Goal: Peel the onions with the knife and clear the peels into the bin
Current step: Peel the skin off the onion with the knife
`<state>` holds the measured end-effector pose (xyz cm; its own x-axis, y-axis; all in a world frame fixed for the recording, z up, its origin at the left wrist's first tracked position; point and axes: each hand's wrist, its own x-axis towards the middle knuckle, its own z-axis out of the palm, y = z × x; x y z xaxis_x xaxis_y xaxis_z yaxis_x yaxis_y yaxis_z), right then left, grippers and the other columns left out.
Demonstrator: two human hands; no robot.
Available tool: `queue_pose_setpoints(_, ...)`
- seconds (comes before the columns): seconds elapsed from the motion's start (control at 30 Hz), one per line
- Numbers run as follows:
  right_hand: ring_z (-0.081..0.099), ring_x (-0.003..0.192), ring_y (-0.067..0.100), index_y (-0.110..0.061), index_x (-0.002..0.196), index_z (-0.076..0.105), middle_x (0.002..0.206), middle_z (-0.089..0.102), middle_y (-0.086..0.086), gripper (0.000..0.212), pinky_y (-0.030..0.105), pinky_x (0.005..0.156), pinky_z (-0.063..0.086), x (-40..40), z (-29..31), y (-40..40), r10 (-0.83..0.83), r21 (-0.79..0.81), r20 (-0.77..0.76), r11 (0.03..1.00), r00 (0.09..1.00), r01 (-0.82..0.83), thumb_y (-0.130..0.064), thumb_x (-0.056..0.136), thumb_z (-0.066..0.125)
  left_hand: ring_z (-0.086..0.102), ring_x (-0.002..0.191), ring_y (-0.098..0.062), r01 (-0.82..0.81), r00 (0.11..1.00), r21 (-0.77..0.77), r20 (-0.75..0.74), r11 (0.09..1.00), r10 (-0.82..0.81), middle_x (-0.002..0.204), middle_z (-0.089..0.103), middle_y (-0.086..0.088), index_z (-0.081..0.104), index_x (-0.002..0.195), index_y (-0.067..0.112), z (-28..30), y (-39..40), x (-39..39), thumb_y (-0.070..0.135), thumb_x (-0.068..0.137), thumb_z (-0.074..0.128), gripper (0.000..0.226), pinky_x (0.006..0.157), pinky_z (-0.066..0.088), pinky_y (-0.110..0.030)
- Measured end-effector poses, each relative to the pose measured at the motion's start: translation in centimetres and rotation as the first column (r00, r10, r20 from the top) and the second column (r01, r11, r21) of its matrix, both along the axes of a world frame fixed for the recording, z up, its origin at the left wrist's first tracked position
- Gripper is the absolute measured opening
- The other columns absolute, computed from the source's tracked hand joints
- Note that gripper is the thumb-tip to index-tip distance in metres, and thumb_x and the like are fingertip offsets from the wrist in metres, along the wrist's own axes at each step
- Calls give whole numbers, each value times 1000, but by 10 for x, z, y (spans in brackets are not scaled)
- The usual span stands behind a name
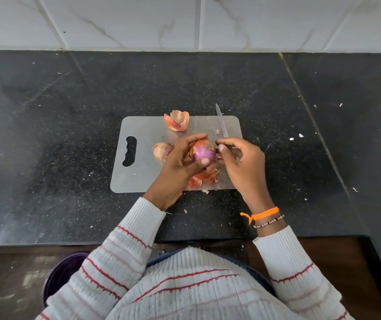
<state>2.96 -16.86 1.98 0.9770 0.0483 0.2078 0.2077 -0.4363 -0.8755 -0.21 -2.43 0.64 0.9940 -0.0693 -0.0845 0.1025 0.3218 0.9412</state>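
The left hand [180,162] cups a half-peeled onion [203,151] over the middle of the grey cutting board [143,176], fingers curled over its far side and thumb pressed on its near face. The right hand [240,158] grips the knife [222,122] with curled fingers; the blade points away toward the far edge of the board, and the thumb sits at the onion's right side.

The onion looks firm and light, but its bared purple flesh is smooth and probably slippery, so the papery brown cap still on its far top is the better place to catch with the blade edge and thumb. That dry skin is thin and brittle, so it will likely tear into flakes.

A second, unpeeled onion [163,151] lies just left of the hands. Loose peels [176,121] sit at the board's far edge, more peel scraps [208,175] near the hands. A purple bin [62,273] stands on the floor at near left, below the table [46,135].
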Motion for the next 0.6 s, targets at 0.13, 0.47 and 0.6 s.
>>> queue_pose_setpoints(0.13, 67, 86, 7, -12, 100, 70, 94, 71, 0, 15, 27, 76, 57, -6, 6, 4, 53, 88, -33, 995, 998, -50, -15, 87, 64, 58, 112, -23, -98, 994, 155, -32, 983, 104, 123, 56, -4, 49, 125, 18, 2, -2, 0, 4, 75, 74, 57, 93, 52, -40)
queue_pose_setpoints(0.47, 65, 76, -5, -10, 95, 71, 79, 64, -15, 14, 9, 65, 51, -11, 11, 2, 19, 48, 18, 999, 1000, -20, -16, 82, 70, 62, 99, -8, -173, 984, 351, 24, 920, 176, 111, 61, 3, 54, 120, 15, 7, -2, 0, 9, 67, 81, 60, 83, 55, -24)
queue_pose_setpoints(0.6, 64, 71, -7, -8, 92, 72, 75, 63, -16, 12, 9, 63, 51, -9, 8, 2, 16, 19, 39, 1000, 999, -16, -11, 80, 71, 62, 101, -12, -174, 984, 379, 30, 909, 176, 113, 61, -1, 55, 120, 13, 4, -2, -1, 10, 67, 82, 59, 83, 55, -25)
